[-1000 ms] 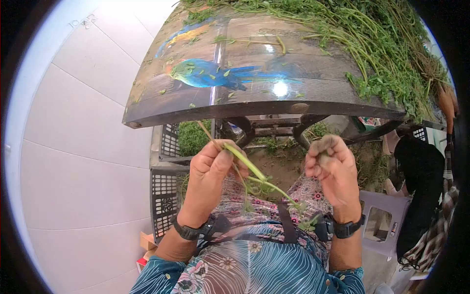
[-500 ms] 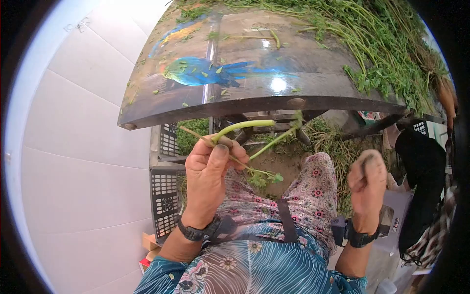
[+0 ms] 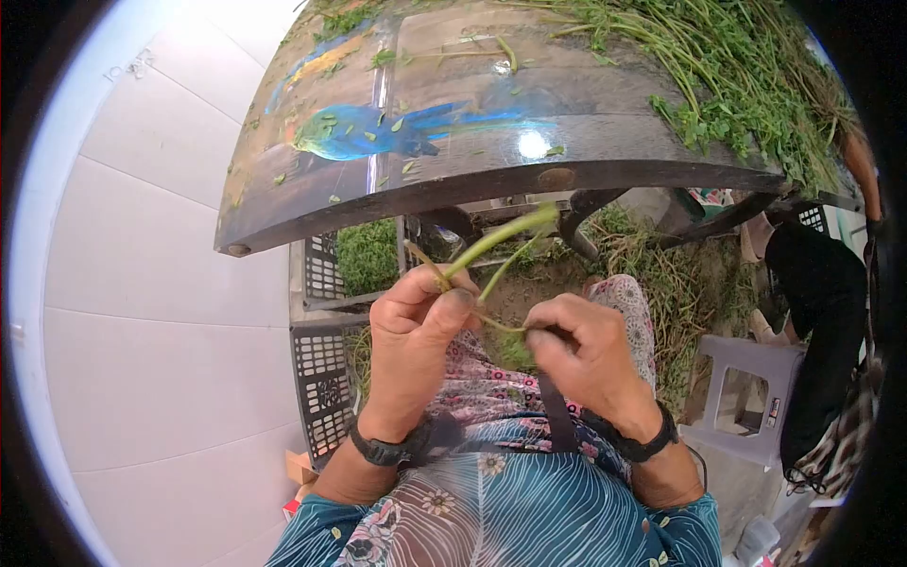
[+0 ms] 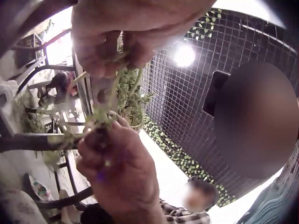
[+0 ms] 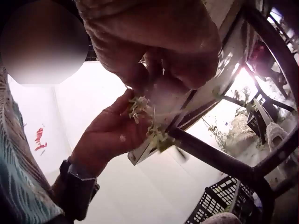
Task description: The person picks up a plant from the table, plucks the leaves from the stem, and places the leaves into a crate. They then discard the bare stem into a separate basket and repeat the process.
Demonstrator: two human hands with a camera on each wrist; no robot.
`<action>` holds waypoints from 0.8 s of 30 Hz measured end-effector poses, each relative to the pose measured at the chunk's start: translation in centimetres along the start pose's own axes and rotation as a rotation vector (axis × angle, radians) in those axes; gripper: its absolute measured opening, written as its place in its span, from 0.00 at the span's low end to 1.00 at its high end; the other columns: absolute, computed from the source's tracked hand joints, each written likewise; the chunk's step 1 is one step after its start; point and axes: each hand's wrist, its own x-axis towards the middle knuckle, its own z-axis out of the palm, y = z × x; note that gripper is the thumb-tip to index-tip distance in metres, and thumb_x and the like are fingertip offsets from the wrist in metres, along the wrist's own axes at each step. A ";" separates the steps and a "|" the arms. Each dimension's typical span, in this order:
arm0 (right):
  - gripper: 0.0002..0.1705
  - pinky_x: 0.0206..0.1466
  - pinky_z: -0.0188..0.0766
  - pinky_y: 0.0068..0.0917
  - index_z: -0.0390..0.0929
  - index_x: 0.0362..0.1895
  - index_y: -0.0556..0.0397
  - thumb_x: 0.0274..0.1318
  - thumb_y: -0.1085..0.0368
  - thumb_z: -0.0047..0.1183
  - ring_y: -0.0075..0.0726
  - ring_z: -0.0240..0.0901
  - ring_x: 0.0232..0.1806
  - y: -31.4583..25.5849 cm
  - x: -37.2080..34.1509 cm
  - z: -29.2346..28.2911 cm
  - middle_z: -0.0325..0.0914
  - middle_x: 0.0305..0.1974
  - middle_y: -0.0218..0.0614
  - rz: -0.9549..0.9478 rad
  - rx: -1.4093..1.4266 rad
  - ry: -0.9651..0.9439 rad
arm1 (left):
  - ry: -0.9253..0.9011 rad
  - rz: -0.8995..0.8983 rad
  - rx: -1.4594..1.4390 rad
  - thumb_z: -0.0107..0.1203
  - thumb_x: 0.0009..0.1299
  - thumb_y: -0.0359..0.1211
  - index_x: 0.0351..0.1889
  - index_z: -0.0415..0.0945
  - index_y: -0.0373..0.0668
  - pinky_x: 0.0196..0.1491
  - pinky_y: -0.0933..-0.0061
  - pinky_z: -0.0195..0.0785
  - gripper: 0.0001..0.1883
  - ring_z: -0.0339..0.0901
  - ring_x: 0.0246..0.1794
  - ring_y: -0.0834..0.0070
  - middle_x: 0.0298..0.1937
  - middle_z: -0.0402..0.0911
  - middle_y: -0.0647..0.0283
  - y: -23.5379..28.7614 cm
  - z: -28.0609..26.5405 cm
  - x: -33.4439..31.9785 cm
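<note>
Between thumb and fingers the left hand (image 3: 411, 345) pinches a green plant stem (image 3: 491, 241) that forks above it, its thick light-green part slanting up to the right. Close on its right, the right hand (image 3: 590, 354) has its thumb and fingertips together on a thin side shoot (image 3: 501, 327). Blurred leaves (image 3: 513, 352) hang below the shoot. In the left wrist view the right hand (image 4: 121, 170) is below the left hand (image 4: 135, 28), with stems between them. The right wrist view shows small leaves (image 5: 159, 139) beside the left hand (image 5: 110, 135).
A wooden table (image 3: 472, 178) with a painted blue bird stands ahead, a heap of leafy stems (image 3: 756, 94) on its right. Black crates (image 3: 321, 383) are at the left, one holding greens (image 3: 368, 257). Stems litter the floor (image 3: 675, 307). A grey stool (image 3: 742, 350) and another person's leg are at right.
The right hand has moved left from the far right, in to the stem, and now pinches a side shoot. The left hand keeps its grip and has shifted slightly right.
</note>
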 end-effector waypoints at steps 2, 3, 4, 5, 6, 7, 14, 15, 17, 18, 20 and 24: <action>0.06 0.27 0.66 0.25 0.74 0.30 0.56 0.43 0.72 0.50 0.33 0.71 0.24 0.9 0.0 -0.2 0.74 0.25 0.39 0.168 0.064 0.028 | 0.007 -0.101 0.047 0.52 0.66 0.31 0.35 0.73 0.36 0.32 0.81 0.66 0.07 0.72 0.27 0.82 0.27 0.76 0.65 0.2 -0.5 -0.2; 0.06 0.27 0.66 0.25 0.74 0.29 0.57 0.43 0.72 0.49 0.31 0.71 0.23 1.1 0.0 -0.4 0.75 0.25 0.39 0.250 0.095 0.044 | 0.009 -0.149 0.070 0.54 0.64 0.31 0.35 0.74 0.36 0.32 0.83 0.66 0.07 0.72 0.27 0.84 0.26 0.77 0.66 0.3 -0.5 -0.3; 0.05 0.28 0.65 0.23 0.74 0.28 0.58 0.44 0.71 0.48 0.28 0.71 0.25 1.1 0.1 -0.5 0.76 0.27 0.37 0.299 0.104 0.039 | 0.017 -0.160 0.069 0.53 0.65 0.31 0.35 0.74 0.36 0.32 0.83 0.66 0.07 0.71 0.26 0.85 0.26 0.77 0.67 0.2 -0.3 -0.4; 0.05 0.28 0.65 0.23 0.74 0.28 0.57 0.45 0.71 0.48 0.28 0.71 0.25 1.3 0.0 -0.5 0.76 0.27 0.36 0.353 0.177 0.032 | 0.025 -0.171 0.069 0.53 0.65 0.31 0.35 0.74 0.36 0.31 0.84 0.65 0.07 0.71 0.25 0.85 0.25 0.76 0.67 0.1 0.0 -0.6; 0.05 0.28 0.65 0.22 0.74 0.29 0.57 0.45 0.71 0.47 0.28 0.70 0.26 1.5 -0.1 -0.4 0.76 0.27 0.35 0.406 0.252 0.026 | 0.033 -0.182 0.069 0.53 0.65 0.31 0.35 0.74 0.36 0.31 0.84 0.65 0.07 0.70 0.24 0.85 0.24 0.76 0.67 0.1 0.2 -0.6; 0.05 0.28 0.65 0.21 0.74 0.29 0.56 0.46 0.70 0.47 0.28 0.70 0.26 1.9 -0.2 -0.4 0.76 0.27 0.34 0.459 0.326 0.020 | 0.049 -0.181 0.054 0.53 0.65 0.31 0.35 0.74 0.36 0.30 0.84 0.65 0.07 0.70 0.24 0.85 0.24 0.76 0.67 0.1 0.2 -0.7; 0.09 0.27 0.63 0.17 0.69 0.39 0.51 0.51 0.68 0.42 0.23 0.68 0.26 3.8 -0.7 -2.1 0.73 0.28 0.32 0.643 0.964 0.227 | 0.098 -0.088 -0.014 0.53 0.66 0.36 0.33 0.73 0.37 0.27 0.84 0.64 0.10 0.69 0.22 0.85 0.23 0.77 0.65 0.2 -0.7 -0.2; 0.09 0.27 0.63 0.17 0.70 0.39 0.51 0.52 0.68 0.43 0.24 0.68 0.26 3.8 -0.8 -2.3 0.73 0.28 0.32 0.619 1.040 0.189 | 0.102 -0.082 -0.006 0.54 0.66 0.36 0.33 0.73 0.37 0.27 0.84 0.64 0.11 0.69 0.21 0.85 0.23 0.77 0.64 0.1 -0.7 -0.2; 0.08 0.28 0.64 0.17 0.71 0.38 0.51 0.52 0.67 0.46 0.24 0.70 0.27 3.6 -0.9 -2.9 0.74 0.29 0.32 0.569 1.186 0.110 | 0.081 -0.058 -0.020 0.53 0.66 0.36 0.33 0.73 0.37 0.27 0.84 0.64 0.10 0.69 0.21 0.85 0.23 0.77 0.64 0.1 -0.6 -0.3; 0.09 0.29 0.65 0.18 0.71 0.38 0.52 0.51 0.67 0.48 0.25 0.70 0.28 3.0 -0.9 -2.8 0.74 0.29 0.32 0.546 0.965 0.150 | 0.072 -0.047 -0.027 0.53 0.66 0.35 0.33 0.73 0.37 0.27 0.84 0.64 0.10 0.69 0.21 0.85 0.23 0.77 0.64 0.1 -0.5 -0.4; 0.10 0.30 0.66 0.20 0.72 0.38 0.53 0.48 0.68 0.53 0.26 0.71 0.29 1.0 -0.8 -2.0 0.74 0.29 0.32 0.490 0.525 0.218 | 0.082 -0.068 -0.011 0.53 0.67 0.35 0.34 0.74 0.37 0.27 0.84 0.64 0.09 0.69 0.21 0.85 0.24 0.77 0.64 0.2 -0.4 -0.5; 0.16 0.30 0.69 0.27 0.72 0.36 0.55 0.39 0.70 0.59 0.35 0.73 0.29 -1.0 -0.6 -1.2 0.72 0.29 0.37 0.125 -0.055 0.073 | 0.095 -0.099 0.000 0.52 0.67 0.34 0.34 0.74 0.36 0.27 0.85 0.65 0.09 0.70 0.22 0.85 0.24 0.78 0.63 0.4 0.0 -0.8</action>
